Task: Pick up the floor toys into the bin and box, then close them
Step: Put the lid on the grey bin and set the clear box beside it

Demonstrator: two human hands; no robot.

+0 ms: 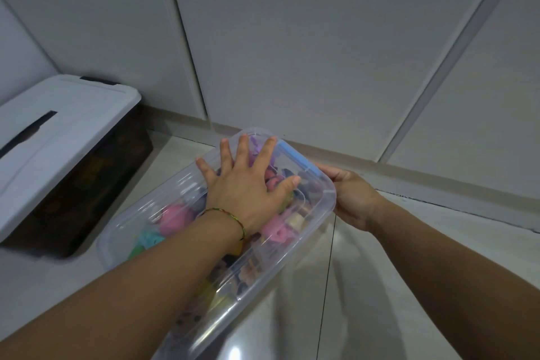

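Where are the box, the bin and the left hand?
box (327,190): head view, right corner of its clear lid.
bin (73,137): head view, middle of its white lid.
left hand (248,188): head view, back of the hand.

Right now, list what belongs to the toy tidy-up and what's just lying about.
Job: clear box, its lid, toys inside, dark bin, left hand pressing the lid, right hand gripping the box.
Lying about: cupboard doors, floor, bracelet.

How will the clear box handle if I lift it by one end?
Probably heavy for its size: the clear box is packed with toys. Thin see-through walls may flex. Smooth plastic on the glossy floor likely slides easily.
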